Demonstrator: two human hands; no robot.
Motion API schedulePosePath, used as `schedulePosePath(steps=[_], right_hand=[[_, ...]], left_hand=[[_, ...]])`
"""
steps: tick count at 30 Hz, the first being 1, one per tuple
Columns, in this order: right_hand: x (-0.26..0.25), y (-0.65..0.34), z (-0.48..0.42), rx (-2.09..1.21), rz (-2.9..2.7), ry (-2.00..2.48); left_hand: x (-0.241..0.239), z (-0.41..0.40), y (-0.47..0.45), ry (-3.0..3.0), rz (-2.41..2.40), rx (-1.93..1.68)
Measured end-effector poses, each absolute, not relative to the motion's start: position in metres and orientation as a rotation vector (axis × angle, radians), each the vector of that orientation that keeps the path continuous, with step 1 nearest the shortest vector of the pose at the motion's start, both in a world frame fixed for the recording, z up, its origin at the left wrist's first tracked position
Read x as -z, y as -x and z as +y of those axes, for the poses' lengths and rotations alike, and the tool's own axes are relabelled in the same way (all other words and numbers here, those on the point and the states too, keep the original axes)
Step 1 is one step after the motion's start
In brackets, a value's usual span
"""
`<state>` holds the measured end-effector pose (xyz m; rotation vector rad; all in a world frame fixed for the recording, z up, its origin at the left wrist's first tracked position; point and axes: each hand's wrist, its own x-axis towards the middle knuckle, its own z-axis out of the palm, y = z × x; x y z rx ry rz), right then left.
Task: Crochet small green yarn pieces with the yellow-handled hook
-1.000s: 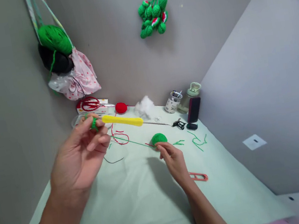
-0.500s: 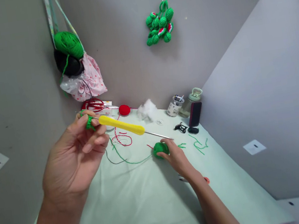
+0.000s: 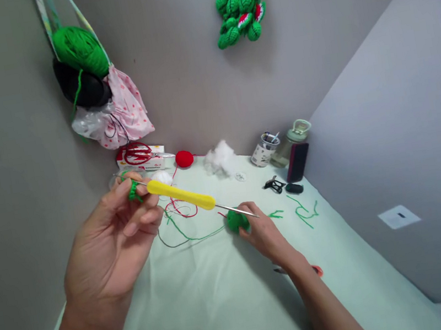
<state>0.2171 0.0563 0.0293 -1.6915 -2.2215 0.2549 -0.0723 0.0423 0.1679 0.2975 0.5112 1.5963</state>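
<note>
My left hand (image 3: 119,242) is raised at the left, its thumb and fingers pinching a small green crocheted piece (image 3: 134,190) together with a crochet hook (image 3: 181,194). The hook has a yellow handle, and its metal shaft points right, passing in front of my right hand (image 3: 262,231). That hand grips a ball of green yarn (image 3: 236,220) low at the table, fingers over its far side and thumb at the near side. A green strand (image 3: 202,238) runs from the ball leftward, toward the left hand.
Red-handled scissors (image 3: 137,153), a red yarn ball (image 3: 184,159), white stuffing (image 3: 220,159), a pen cup (image 3: 264,151), a bottle (image 3: 290,145) and a phone (image 3: 298,161) line the back. Orange-handled snips (image 3: 317,270) lie under my right forearm. Green scraps (image 3: 305,211) lie at right.
The view has shifted, so the hanging bag and green crocheted bunch sit higher. My right hand stays on the yarn ball, its fingers slightly moved. The left still holds hook and piece.
</note>
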Motion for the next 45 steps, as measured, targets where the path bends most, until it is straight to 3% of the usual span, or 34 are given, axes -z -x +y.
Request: schedulePosePath(steps=[20, 39, 45], right_hand=[[-0.023, -0.231, 0.069, 0.105, -2.155, 1.902], [-0.034, -0.229, 0.077, 0.087, -2.096, 1.824], [-0.039, -0.232, 0.079, -0.237, -1.802, 1.615]], left_hand=[[-0.166, 0.062, 0.069, -0.114, 0.652, -1.547], [-0.171, 0.060, 0.073, -0.042, 0.642, -1.502], [-0.173, 0.058, 0.072, -0.087, 0.609, -1.489]])
